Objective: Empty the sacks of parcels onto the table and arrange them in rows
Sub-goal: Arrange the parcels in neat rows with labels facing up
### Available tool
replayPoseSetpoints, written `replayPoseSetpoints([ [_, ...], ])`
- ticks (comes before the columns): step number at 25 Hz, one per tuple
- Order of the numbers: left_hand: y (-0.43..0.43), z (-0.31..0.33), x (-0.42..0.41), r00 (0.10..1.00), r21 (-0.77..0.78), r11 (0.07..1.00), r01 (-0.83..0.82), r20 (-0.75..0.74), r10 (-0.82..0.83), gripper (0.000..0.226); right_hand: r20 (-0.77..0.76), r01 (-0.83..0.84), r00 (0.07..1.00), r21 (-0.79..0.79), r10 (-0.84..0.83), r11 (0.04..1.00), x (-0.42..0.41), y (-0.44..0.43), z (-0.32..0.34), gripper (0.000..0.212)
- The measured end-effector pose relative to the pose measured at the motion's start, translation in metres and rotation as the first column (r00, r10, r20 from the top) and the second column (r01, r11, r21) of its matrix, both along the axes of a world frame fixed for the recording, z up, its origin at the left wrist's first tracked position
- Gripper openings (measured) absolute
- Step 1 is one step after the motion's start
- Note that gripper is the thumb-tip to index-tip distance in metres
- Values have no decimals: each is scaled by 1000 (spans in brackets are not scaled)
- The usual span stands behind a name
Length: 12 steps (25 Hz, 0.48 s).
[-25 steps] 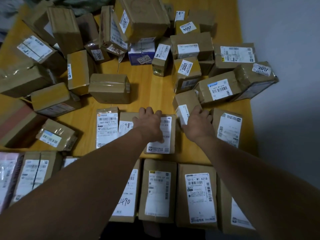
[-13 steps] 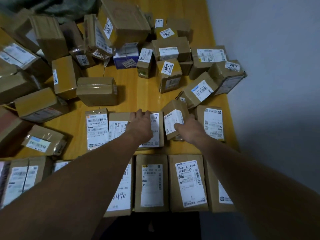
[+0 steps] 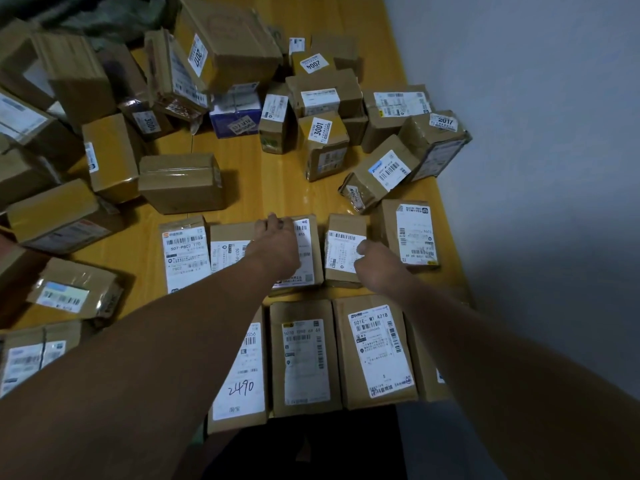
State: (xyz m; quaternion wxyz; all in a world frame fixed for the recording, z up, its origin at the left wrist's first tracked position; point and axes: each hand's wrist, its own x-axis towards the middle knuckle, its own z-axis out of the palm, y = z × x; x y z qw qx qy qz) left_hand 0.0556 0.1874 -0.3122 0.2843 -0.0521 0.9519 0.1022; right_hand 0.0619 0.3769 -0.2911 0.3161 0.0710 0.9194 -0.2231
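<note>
Now that the small box (image 3: 346, 251) lands flat mid-frame, the row grows; left hand (image 3: 277, 247) flat on the neighbour parcel (image 3: 305, 247), can't tell the grip of the right hand (image 3: 379, 270).

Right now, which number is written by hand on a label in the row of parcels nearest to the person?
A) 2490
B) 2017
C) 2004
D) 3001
A: one parcel in the nearest row bears 2490 in loose pen strokes low on its white label, while the text above it on that label is printed.
</note>
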Motion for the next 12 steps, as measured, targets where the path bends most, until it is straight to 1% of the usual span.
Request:
replayPoseSetpoints([
  [3,0,1,-2,999,-39,999,37,-5,-37,93,-18,-48,999,-5,48,999,2,-1,1,35],
  [4,0,1,-3,999,-45,998,42,-13,-42,90,-9,-71,997,8,71,997,3,-1,1,34],
  [7,1,2,-3,999,-36,999,33,-34,-34,81,-52,-100,993,36,102,994,5,3,-2,28],
  [9,0,4,-2,999,1,1000,8,-34,-8,82,-76,-108,991,60,113,992,5,4,-5,24],
  [11,-2,5,1,1000,31,999,-7,-27,8,87,-61,-168,983,112,176,979,3,4,-8,16],
  [12,-3,5,3,1000,37,999,-13,-24,13,88,-59,-198,976,142,208,970,3,3,-8,16],
])
